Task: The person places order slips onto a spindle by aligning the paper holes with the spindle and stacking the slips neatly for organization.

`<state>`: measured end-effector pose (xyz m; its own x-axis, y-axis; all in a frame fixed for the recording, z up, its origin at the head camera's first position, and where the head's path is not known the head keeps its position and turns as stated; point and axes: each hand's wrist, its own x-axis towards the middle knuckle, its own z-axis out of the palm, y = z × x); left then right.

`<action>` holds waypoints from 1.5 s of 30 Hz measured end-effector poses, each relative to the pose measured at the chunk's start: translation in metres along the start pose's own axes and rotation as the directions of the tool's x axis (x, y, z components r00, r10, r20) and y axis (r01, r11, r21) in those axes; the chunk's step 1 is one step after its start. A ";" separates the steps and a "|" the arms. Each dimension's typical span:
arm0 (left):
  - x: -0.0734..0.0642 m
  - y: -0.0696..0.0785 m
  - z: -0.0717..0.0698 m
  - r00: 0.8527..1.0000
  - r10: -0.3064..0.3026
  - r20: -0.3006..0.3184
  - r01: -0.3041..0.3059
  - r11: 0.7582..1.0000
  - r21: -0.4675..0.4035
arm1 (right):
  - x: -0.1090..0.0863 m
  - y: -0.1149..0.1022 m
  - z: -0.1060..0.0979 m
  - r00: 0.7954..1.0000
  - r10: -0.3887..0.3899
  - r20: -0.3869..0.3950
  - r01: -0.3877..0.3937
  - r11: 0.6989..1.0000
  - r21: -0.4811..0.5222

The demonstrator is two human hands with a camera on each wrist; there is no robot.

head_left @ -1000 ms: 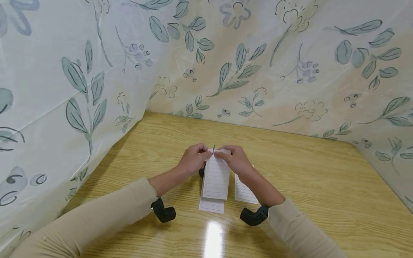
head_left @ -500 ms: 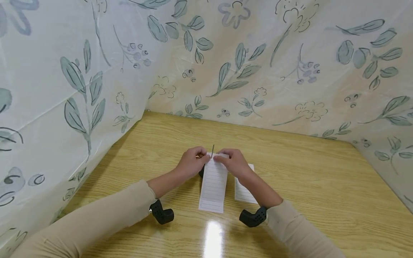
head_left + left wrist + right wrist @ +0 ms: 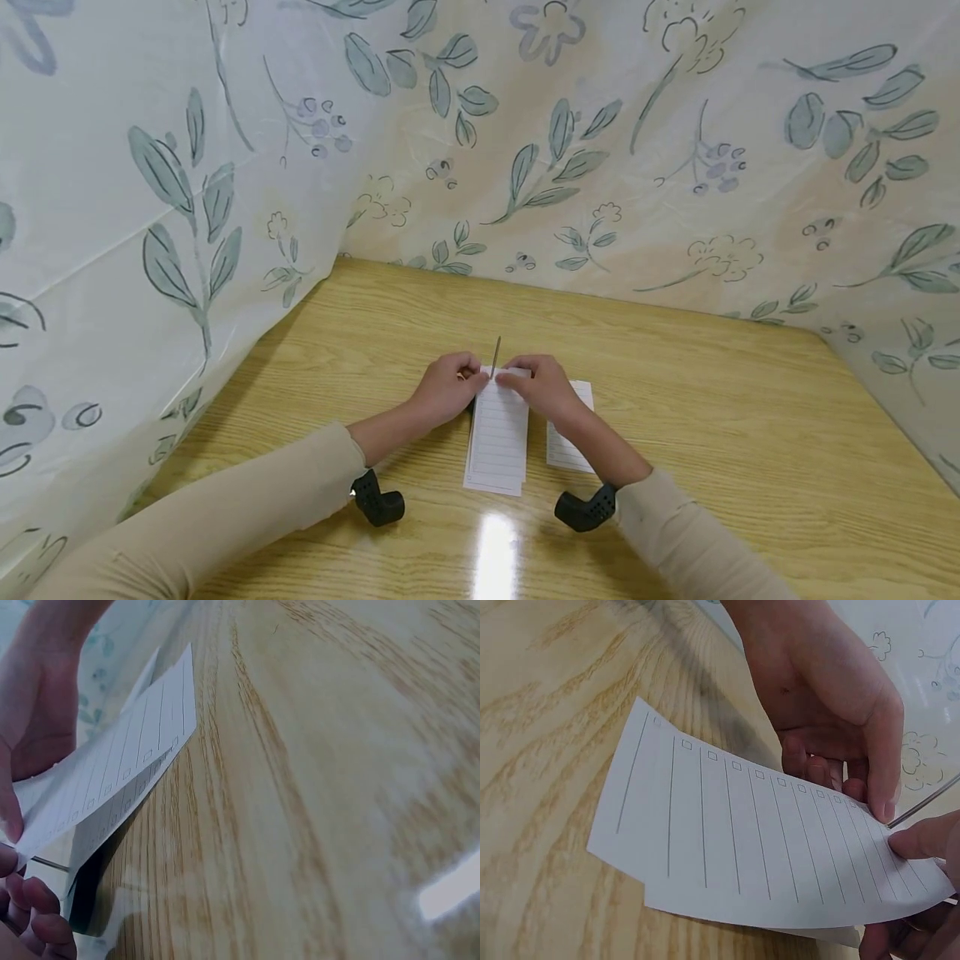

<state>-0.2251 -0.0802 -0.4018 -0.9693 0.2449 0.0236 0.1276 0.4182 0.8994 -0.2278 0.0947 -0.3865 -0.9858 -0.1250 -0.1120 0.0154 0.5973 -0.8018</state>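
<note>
A lined paper slip with small checkboxes (image 3: 501,433) is pinched at its top edge by both hands. My left hand (image 3: 447,387) holds the left corner between thumb and fingers, and my right hand (image 3: 547,387) grips the right side. Between the thumbs, a thin metal spike (image 3: 497,350) stands up through the slip's top end. Beneath the slip lies a similar lower slip (image 3: 112,814), whose end shows past the upper one. In the left wrist view, part of the dark spike base (image 3: 88,900) shows under the papers; the hands and slips hide most of it.
Another lined slip (image 3: 567,450) lies on the wood-grain table (image 3: 712,433), partly under the right forearm. Floral cloth (image 3: 525,167) hangs behind the table and along its sides. Black wrist cameras (image 3: 378,500) are strapped to both wrists.
Both hands have brought the upper slip down along the spike and towards me. More of the spike now stands above the paper, and the upper slip covers more of the lower one.
</note>
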 end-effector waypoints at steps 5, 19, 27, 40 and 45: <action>-0.001 -0.001 -0.001 1.000 -0.008 0.005 0.008 1.000 0.011 | -0.001 0.001 0.003 1.000 -0.016 -0.018 0.015 0.999 -0.045; -0.002 -0.006 -0.005 0.999 -0.009 0.038 0.006 0.997 0.076 | -0.005 0.003 0.013 0.989 -0.134 -0.067 0.118 0.972 -0.201; -0.003 -0.008 -0.007 0.998 -0.019 0.055 0.012 0.992 0.125 | -0.008 0.003 0.017 0.987 -0.138 -0.087 0.113 0.963 -0.245; -0.004 -0.008 -0.008 0.997 -0.025 0.077 0.013 0.988 0.153 | -0.012 0.003 0.020 0.986 -0.142 -0.086 0.116 0.960 -0.254; -0.003 -0.006 -0.006 0.997 -0.021 0.074 0.008 0.985 0.171 | -0.011 0.006 0.018 0.984 -0.158 -0.084 0.130 0.955 -0.268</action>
<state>-0.2242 -0.0889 -0.4047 -0.9534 0.3003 -0.0282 0.1537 0.5640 0.8114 -0.2137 0.0848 -0.4005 -0.9864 -0.1509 0.0652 -0.1584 0.7660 -0.6230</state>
